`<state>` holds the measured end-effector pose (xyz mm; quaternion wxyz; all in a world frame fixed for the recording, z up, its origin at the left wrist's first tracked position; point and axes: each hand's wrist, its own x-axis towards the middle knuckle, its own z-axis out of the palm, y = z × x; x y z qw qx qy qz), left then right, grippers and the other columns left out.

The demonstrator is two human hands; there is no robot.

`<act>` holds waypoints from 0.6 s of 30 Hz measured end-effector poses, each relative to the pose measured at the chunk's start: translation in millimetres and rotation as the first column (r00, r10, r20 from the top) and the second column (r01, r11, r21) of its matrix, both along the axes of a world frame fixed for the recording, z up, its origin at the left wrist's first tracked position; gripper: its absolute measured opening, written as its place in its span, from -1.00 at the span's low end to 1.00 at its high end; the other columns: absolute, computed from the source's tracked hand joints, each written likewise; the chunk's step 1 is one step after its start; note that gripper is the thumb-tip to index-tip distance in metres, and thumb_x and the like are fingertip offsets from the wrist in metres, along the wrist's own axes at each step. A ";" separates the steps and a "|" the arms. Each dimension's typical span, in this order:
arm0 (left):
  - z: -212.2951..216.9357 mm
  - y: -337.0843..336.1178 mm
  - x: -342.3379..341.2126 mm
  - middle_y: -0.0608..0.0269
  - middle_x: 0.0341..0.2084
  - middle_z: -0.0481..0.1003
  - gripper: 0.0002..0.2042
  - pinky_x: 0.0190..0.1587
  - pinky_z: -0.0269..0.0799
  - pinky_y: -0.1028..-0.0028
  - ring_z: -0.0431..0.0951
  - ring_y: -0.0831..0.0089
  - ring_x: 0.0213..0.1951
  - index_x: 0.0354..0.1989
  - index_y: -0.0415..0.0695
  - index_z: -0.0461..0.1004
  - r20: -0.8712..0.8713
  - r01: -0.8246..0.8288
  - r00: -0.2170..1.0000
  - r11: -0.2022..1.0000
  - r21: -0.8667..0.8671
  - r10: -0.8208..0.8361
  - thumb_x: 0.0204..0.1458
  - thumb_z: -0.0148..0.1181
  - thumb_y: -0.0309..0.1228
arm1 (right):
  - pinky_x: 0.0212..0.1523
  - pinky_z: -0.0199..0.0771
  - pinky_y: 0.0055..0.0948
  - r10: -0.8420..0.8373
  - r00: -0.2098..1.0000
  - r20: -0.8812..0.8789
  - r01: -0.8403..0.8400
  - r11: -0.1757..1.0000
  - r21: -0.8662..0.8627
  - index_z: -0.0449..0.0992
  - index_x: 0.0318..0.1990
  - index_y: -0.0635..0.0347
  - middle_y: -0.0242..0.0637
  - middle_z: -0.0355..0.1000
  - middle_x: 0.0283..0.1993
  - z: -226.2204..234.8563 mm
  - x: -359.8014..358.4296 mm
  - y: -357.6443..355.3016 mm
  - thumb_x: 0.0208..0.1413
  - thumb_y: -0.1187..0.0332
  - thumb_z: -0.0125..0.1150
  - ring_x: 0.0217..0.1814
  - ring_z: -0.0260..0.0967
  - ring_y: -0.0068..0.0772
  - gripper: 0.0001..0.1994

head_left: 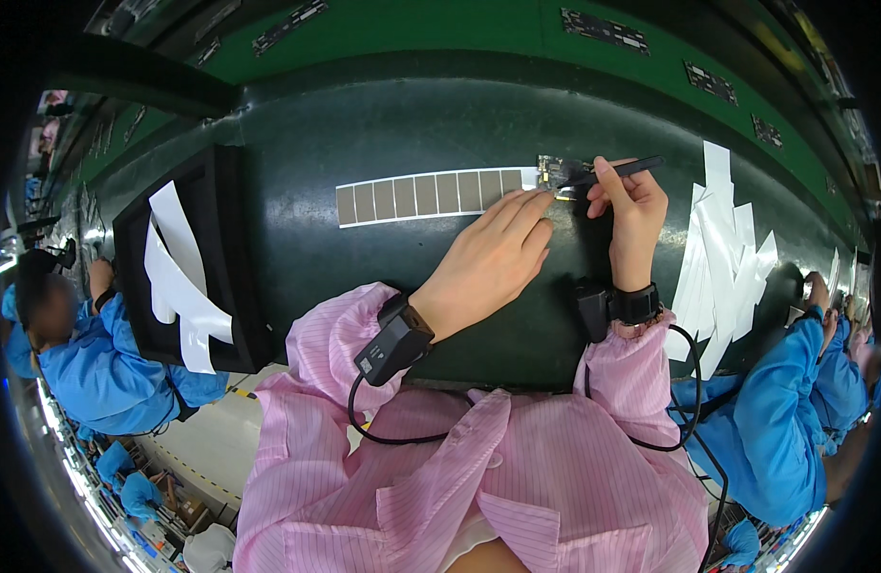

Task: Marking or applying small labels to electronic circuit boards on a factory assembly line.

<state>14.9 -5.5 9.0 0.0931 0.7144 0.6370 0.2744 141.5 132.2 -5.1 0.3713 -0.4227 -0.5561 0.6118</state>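
black tray (234, 239) holding white strips (178, 282) to my left, circuit board (553, 166) by the fingertips of my left hand (486, 258), its grip I cannot tell, my right hand (633, 212) pinched on black tweezers (641, 166)

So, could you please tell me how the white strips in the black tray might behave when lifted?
Probably floppy, since the white strips curve as they lie in the black tray. They look thin, so likely light. Their glossy sheen suggests they may slip where they cross.
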 end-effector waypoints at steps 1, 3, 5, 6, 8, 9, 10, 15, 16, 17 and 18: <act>-0.1 -0.1 0.0 0.01 0.06 0.27 -0.72 0.16 0.27 0.27 0.31 0.10 0.12 -0.16 -0.30 0.36 0.004 -0.002 1.000 1.000 -0.002 0.002 -0.05 0.18 -0.48 | -0.62 0.21 -0.68 0.000 1.000 0.004 0.000 1.000 0.003 0.48 -0.39 0.32 -0.33 0.42 -0.58 -0.2 -0.1 -0.1 0.08 0.39 0.27 -0.66 0.30 -0.64 -0.83; -0.2 -0.1 0.0 0.01 0.06 0.27 -0.72 0.16 0.27 0.27 0.31 0.10 0.11 -0.16 -0.30 0.36 0.005 -0.002 1.000 1.000 -0.003 0.002 -0.05 0.18 -0.48 | -0.62 0.21 -0.68 -0.004 1.000 0.014 0.004 1.000 0.007 0.48 -0.39 0.32 -0.33 0.42 -0.58 -0.8 -0.2 -0.3 0.08 0.39 0.27 -0.66 0.30 -0.64 -0.84; -0.5 -0.2 0.3 0.01 0.07 0.27 -0.71 0.16 0.27 0.27 0.31 0.11 0.11 -0.16 -0.30 0.36 0.006 -0.003 1.000 1.000 -0.004 0.003 -0.05 0.18 -0.48 | -0.62 0.21 -0.68 -0.007 1.000 0.024 0.007 1.000 0.011 0.49 -0.38 0.32 -0.33 0.42 -0.58 -1.5 -0.2 -0.6 0.08 0.39 0.27 -0.66 0.30 -0.64 -0.84; -0.8 -0.4 0.7 0.02 0.08 0.27 -0.70 0.15 0.27 0.28 0.31 0.11 0.11 -0.14 -0.30 0.35 0.007 -0.013 1.000 1.000 0.003 0.013 -0.06 0.19 -0.47 | -0.63 0.21 -0.68 -0.007 1.000 0.023 0.006 1.000 0.013 0.49 -0.38 0.32 -0.33 0.42 -0.58 -1.9 -0.3 -0.7 0.08 0.39 0.27 -0.66 0.30 -0.65 -0.84; -0.8 0.0 1.9 0.02 0.08 0.26 -0.68 0.15 0.27 0.28 0.31 0.11 0.11 -0.13 -0.30 0.35 0.007 -0.025 1.000 1.000 0.009 0.025 -0.07 0.20 -0.46 | -0.63 0.22 -0.67 -0.005 1.000 0.021 0.005 1.000 0.014 0.49 -0.38 0.32 -0.33 0.42 -0.58 -1.8 -0.6 -1.3 0.08 0.39 0.27 -0.66 0.30 -0.65 -0.84; -0.5 1.2 2.9 0.01 0.09 0.26 -0.65 0.16 0.26 0.29 0.31 0.12 0.11 -0.12 -0.31 0.34 -0.016 -0.023 1.000 1.000 0.010 0.023 -0.08 0.21 -0.43 | -0.63 0.22 -0.67 -0.009 1.000 0.030 0.009 1.000 0.020 0.49 -0.38 0.33 -0.33 0.42 -0.58 -0.7 -0.7 -1.4 0.08 0.39 0.27 -0.66 0.30 -0.65 -0.84; -0.2 2.3 4.2 -0.01 0.09 0.27 -0.63 0.17 0.25 0.29 0.31 0.13 0.11 -0.11 -0.31 0.34 -0.038 -0.021 0.999 1.000 0.010 0.021 -0.09 0.22 -0.41 | -0.63 0.22 -0.67 -0.014 0.999 0.038 0.013 1.000 0.027 0.49 -0.37 0.34 -0.34 0.41 -0.58 0.0 -0.6 -1.7 0.08 0.40 0.27 -0.65 0.30 -0.66 -0.84; -0.6 5.3 13.5 -0.07 0.07 0.30 -0.58 0.21 0.20 0.29 0.32 0.17 0.10 -0.09 -0.30 0.32 -0.280 -0.020 0.960 0.999 0.026 0.027 -0.09 0.22 -0.32 | -0.61 0.22 -0.68 -0.028 0.994 0.109 0.014 0.992 0.126 0.49 -0.37 0.36 -0.34 0.42 -0.58 6.7 -1.1 -9.2 0.07 0.43 0.27 -0.64 0.30 -0.67 -0.85; -1.4 5.4 13.8 -0.09 0.05 0.32 -0.58 0.22 0.18 0.29 0.32 0.18 0.10 -0.09 -0.30 0.32 -0.336 -0.016 0.942 1.000 0.024 0.023 -0.08 0.21 -0.30 | -0.60 0.23 -0.68 -0.046 0.989 0.143 0.022 0.986 0.164 0.49 -0.37 0.36 -0.34 0.42 -0.57 9.1 -1.4 -10.5 0.07 0.43 0.27 -0.63 0.30 -0.68 -0.86; -2.1 5.3 12.8 -0.09 0.05 0.32 -0.58 0.22 0.18 0.29 0.32 0.18 0.10 -0.09 -0.30 0.32 -0.339 -0.018 0.940 1.000 0.026 0.025 -0.08 0.21 -0.30 | -0.60 0.23 -0.68 -0.045 0.989 0.139 0.021 0.986 0.165 0.49 -0.37 0.36 -0.34 0.42 -0.57 10.4 -1.7 -9.8 0.07 0.43 0.27 -0.63 0.30 -0.68 -0.86; -2.7 5.5 11.9 -0.08 0.04 0.33 -0.58 0.22 0.18 0.29 0.33 0.19 0.09 -0.10 -0.29 0.32 -0.377 -0.011 0.926 0.999 0.034 0.023 -0.08 0.20 -0.29 | -0.60 0.23 -0.68 -0.074 0.992 0.098 0.057 0.984 0.169 0.49 -0.36 0.35 -0.34 0.42 -0.56 12.2 -0.2 -8.9 0.07 0.44 0.27 -0.63 0.30 -0.67 -0.87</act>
